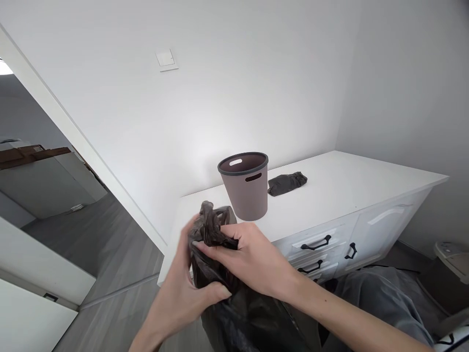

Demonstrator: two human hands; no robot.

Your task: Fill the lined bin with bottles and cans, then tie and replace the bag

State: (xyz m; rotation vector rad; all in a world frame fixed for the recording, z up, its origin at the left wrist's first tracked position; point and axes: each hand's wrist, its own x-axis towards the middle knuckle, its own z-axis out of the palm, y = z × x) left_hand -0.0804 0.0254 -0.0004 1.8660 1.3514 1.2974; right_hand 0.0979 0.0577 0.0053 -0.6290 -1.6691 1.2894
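A black plastic garbage bag (252,320) hangs in front of me, its upper part bunched between my hands. My left hand (186,293) wraps round the gathered neck from the left, thumb pressed toward the front. From the right, my right hand (245,254) pinches a twisted strand of the bag near the top. Just beyond the hands, a mauve trash bin (246,195) with a dark rim and slotted handles stands upright on the white cabinet. Beside the bin lies a folded dark plastic bundle (287,184). The bag's lower end runs out of view.
The white cabinet (330,181) has black handles on its drawers and door. A light switch (166,59) is on the wall behind. At the left is a doorway with grey wood flooring (110,313). Grey fabric (381,298) lies at the lower right.
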